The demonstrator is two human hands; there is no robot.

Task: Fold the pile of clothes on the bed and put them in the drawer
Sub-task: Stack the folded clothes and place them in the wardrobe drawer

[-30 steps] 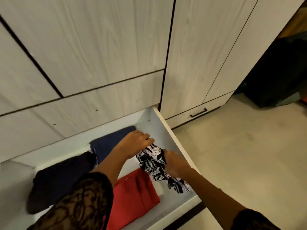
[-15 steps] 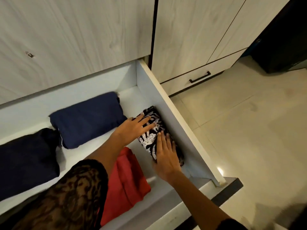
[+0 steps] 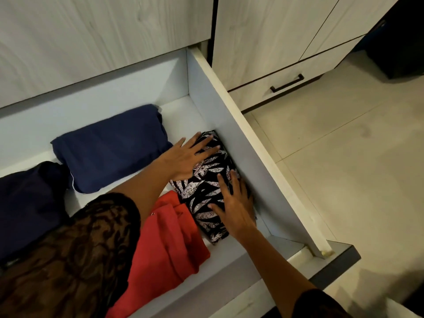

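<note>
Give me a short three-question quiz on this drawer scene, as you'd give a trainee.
1. True or false: the left hand and right hand both lie flat on the patterned garment.
2. Which folded piece lies directly beside the patterned garment? A) red garment B) a green one C) a yellow one
3. Fill in: the patterned garment sits against the ___ side wall of the drawer.
Key: 1 true; 2 A; 3 right.
</note>
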